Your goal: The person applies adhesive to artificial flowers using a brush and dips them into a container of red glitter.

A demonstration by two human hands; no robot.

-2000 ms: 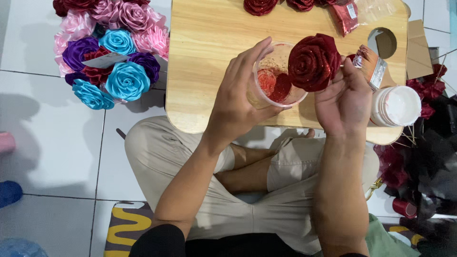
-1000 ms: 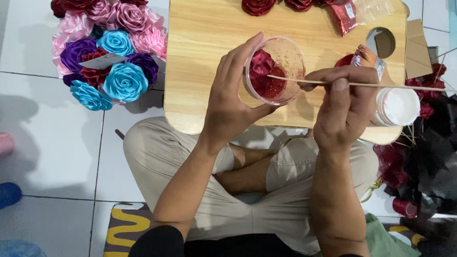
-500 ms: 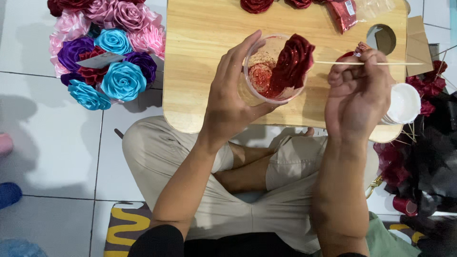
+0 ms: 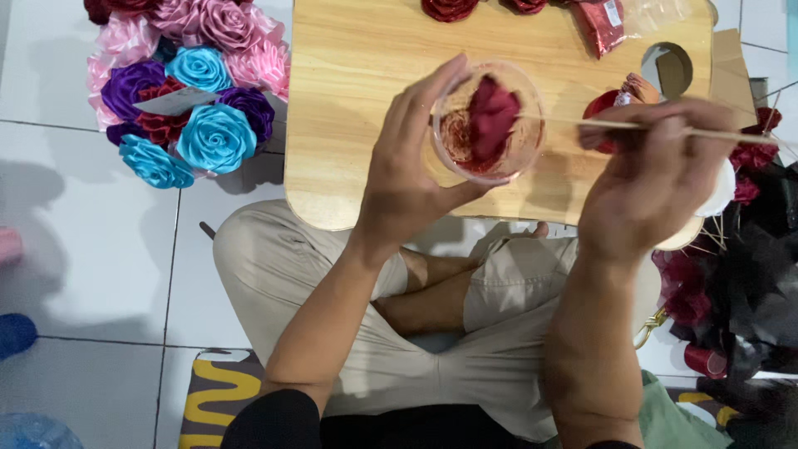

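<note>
**Rose on a stick dipped into a clear cup**

The left hand (image 4: 411, 179) is wrapped around a clear plastic cup (image 4: 489, 123), thumb on the near side and fingers curled over the far rim, holding it tilted above the wooden worktop (image 4: 366, 100). Inside the cup sits a dark red ribbon rose (image 4: 490, 116), with red glitter clinging to the cup's wall around it. The right hand (image 4: 652, 187) is clenched on a thin wooden stick (image 4: 598, 125) that runs almost level from the rose in the cup, through the fingers and out past the right edge of the worktop.

Just behind the right hand lie a small red bottle (image 4: 607, 104) and a white round lid (image 4: 721, 189), partly hidden by the knuckles. At the far edge of the worktop are more dark red roses (image 4: 449, 8) and a red glitter packet (image 4: 600, 23); a round hole (image 4: 667, 71) is cut in its right corner. On the tiled floor (image 4: 83, 241) to the left stands a bouquet of satin roses (image 4: 187, 87) in blue, purple, pink and red. To the right lies a heap of dark wrapping and red flowers (image 4: 748, 274). The person sits cross-legged in beige trousers (image 4: 274, 266) beneath the worktop.
</note>
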